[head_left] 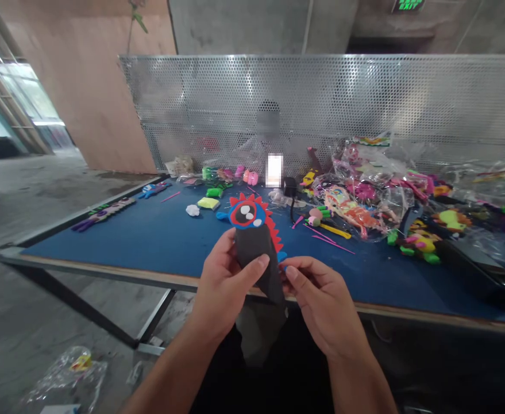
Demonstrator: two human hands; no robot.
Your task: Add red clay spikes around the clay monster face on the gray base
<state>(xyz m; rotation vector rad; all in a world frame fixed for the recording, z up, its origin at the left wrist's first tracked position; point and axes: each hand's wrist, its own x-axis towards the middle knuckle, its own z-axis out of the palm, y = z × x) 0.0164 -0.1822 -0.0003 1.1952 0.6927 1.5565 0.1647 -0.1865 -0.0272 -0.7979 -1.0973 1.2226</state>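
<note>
A dark grey block (256, 248) is tilted above the table's front edge, wrapped by the fingers and thumb of my left hand (230, 276). On its top sits a blue clay face with one big eye (246, 214), and red spikes (273, 227) run over the top and down the right side. A small blue piece sticks out at each side. My right hand (315, 287) pinches at the lower right side of the block, by the right blue piece; a bit of blue shows at its fingertips.
Blue table (161, 236) with green and yellow clay packets (208, 203), a white lump (192, 210) and pink tools (327, 238). Bagged clay figures (351, 207) crowd the right, beside a black case (480, 276). A perforated metal panel (218, 98) stands behind.
</note>
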